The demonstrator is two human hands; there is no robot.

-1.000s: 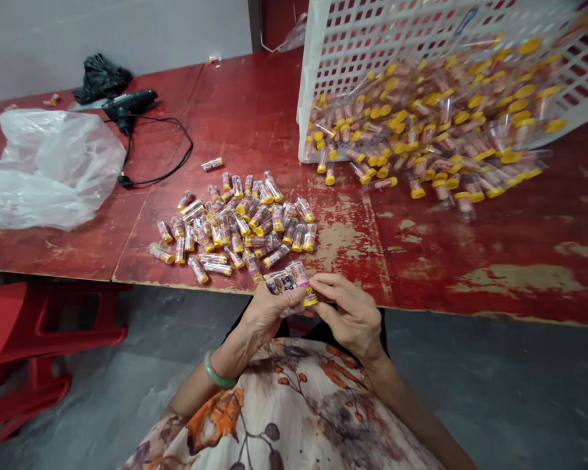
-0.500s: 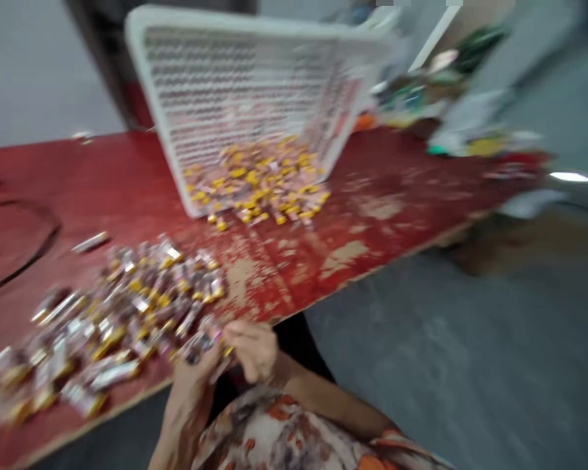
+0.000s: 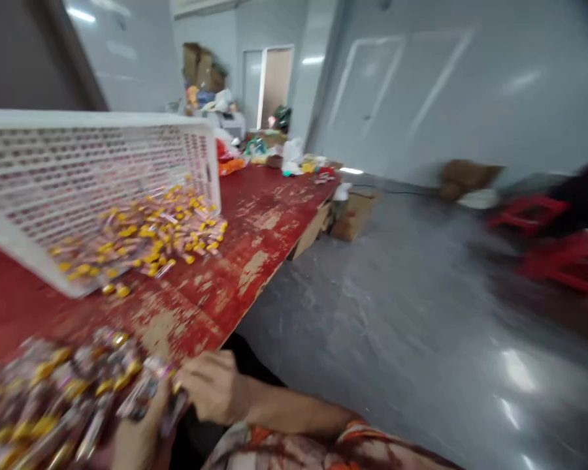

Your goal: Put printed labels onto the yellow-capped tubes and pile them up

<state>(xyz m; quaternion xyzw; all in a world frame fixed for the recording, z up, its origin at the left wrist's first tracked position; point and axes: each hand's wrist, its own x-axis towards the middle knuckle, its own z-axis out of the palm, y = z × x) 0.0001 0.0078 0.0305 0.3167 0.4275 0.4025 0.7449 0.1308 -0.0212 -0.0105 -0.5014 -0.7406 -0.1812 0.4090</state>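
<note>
At the table's near edge my left hand (image 3: pixel 142 421) is closed around several small clear tubes (image 3: pixel 149 385), with a pinkish-purple bit showing among them. My right hand (image 3: pixel 213 385) is beside it with fingers curled in at the end of these tubes; what they grip is hidden. A blurred pile of clear tubes with yellow ends (image 3: pixel 49 391) lies on the red table left of my hands. Beyond it, a white plastic basket (image 3: pixel 93 121) rests on its side, and small pinkish pieces with yellow ends (image 3: pixel 161 228) spill from its opening.
The red table (image 3: pixel 259 222), its paint worn, runs away to the back right. Bags and mixed items (image 3: pixel 294 156) are heaped at its far end. A cardboard box (image 3: pixel 355 215) is on the grey floor (image 3: pixel 372 313). Red stools (image 3: pixel 568 261) stand at the right.
The view has swung to the right, so basket and pile sit further left and more floor shows. My hands remain together at the tubes.
</note>
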